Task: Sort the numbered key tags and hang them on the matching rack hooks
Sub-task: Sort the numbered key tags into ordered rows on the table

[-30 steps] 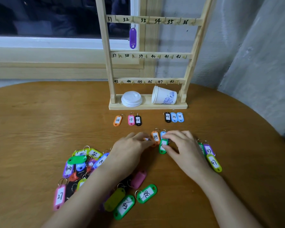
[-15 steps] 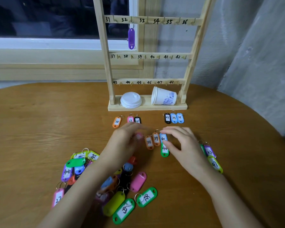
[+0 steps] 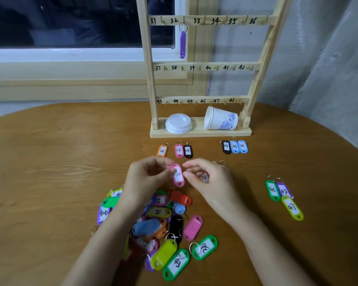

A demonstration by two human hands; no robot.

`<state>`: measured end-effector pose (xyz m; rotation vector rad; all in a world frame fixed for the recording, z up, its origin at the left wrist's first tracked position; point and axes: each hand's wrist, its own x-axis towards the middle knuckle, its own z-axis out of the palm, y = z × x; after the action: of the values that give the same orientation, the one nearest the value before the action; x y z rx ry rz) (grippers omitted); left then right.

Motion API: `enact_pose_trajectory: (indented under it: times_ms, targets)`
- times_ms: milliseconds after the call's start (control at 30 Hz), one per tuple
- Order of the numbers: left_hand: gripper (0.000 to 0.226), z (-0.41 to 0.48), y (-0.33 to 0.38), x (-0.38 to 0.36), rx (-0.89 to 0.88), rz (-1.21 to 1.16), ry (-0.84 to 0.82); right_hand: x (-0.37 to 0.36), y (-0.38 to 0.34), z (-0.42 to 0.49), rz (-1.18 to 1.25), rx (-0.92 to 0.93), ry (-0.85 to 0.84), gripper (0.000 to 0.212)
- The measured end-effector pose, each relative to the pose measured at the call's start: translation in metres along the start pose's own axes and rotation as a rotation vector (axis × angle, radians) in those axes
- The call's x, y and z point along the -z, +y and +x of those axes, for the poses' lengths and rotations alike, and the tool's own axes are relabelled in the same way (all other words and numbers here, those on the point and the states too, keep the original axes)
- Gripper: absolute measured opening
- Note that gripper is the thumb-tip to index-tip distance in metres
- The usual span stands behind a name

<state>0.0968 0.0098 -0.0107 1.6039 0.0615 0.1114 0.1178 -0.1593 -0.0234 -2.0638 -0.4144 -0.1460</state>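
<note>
My left hand (image 3: 147, 178) pinches a pink key tag (image 3: 178, 177) by its top and holds it above the table. Beside it is my right hand (image 3: 212, 180), loosely curled, its thumb and forefinger tips at the tag's right edge. Tag 38 (image 3: 204, 177) shows under that hand. The wooden rack (image 3: 205, 68) has hooks numbered 31 to 48, and a purple tag (image 3: 182, 45) hangs at 32. Sorted tags lie in rows: 25 (image 3: 162, 150), 27 (image 3: 179, 150), 28 (image 3: 188, 151), then 33 (image 3: 226, 146), 34 and 35. A loose pile (image 3: 163, 223) lies under my left forearm.
A paper cup (image 3: 220, 120) lies on its side on the rack's base beside a stack of white lids (image 3: 179, 123). Green tag 46 (image 3: 273, 190), a purple tag (image 3: 284, 189) and a yellow-green tag (image 3: 292, 208) lie at the right. The round table's edge curves along the right wall.
My left hand has lifted a pink tag up between both hands. My right hand has left the green tag in the row and moved left to the pink one.
</note>
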Motion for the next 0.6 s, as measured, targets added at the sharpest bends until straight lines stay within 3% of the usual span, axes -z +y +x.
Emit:
enact_pose_trajectory:
  times_ms: [233, 333, 500, 600]
  targets:
    - [0.019, -0.003, 0.002, 0.001, -0.049, 0.095, -0.054, 0.006, -0.002, -0.003, 0.103, -0.073, -0.019, 0.015]
    - [0.02, -0.003, 0.001, 0.008, -0.12, 0.331, -0.056, 0.016, 0.0, -0.004, 0.185, -0.116, 0.077, 0.017]
    - [0.028, -0.006, 0.0, 0.009, -0.189, 0.641, -0.248, 0.031, 0.002, -0.007, 0.258, -0.186, 0.16, 0.017]
    - [0.032, -0.007, 0.0, 0.008, -0.15, 0.703, -0.321, 0.033, 0.004, -0.008, 0.332, -0.229, 0.204, 0.015]
